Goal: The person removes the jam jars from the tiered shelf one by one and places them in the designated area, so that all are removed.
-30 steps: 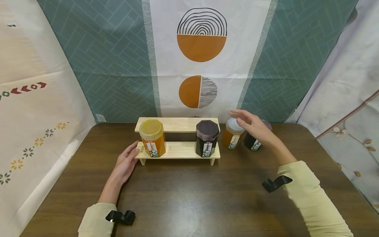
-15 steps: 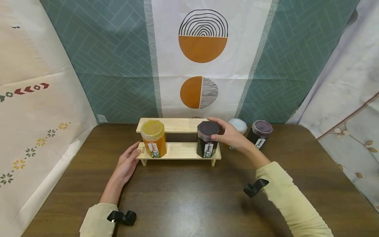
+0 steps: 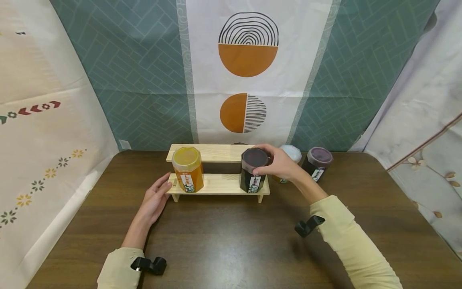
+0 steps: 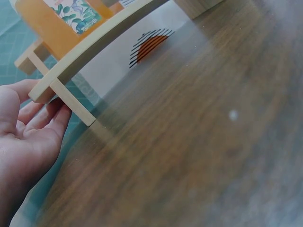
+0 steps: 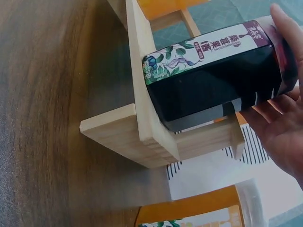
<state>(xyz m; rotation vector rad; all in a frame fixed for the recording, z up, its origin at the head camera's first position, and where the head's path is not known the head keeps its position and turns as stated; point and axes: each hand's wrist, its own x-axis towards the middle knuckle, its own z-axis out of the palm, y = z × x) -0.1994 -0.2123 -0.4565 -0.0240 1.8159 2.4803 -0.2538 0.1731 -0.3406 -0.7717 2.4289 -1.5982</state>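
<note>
A two-tier wooden rack (image 3: 220, 180) stands at the back of the table. On its lower shelf are an orange jar (image 3: 190, 173) at the left and a dark purple jar (image 3: 249, 178) at the right, both upright. My right hand (image 3: 279, 162) grips the dark jar near its lid, thumb in front and fingers behind. In the right wrist view the jar's base is at the shelf (image 5: 147, 104). My left hand (image 3: 154, 200) holds the left end of the lower shelf, its thumb (image 4: 26, 87) at the shelf end and its fingers behind and below.
Right of the rack, behind my right hand, stands an orange jar with a whitish lid (image 3: 291, 152), partly hidden. Beside it is another dark jar (image 3: 317, 161). A patterned cloth (image 3: 231, 80) hangs behind the brown wooden table (image 3: 223, 241).
My right hand has moved left from above the jars beside the rack to the dark jar on the shelf, closing its fingers round it. The left hand stays on the rack.
</note>
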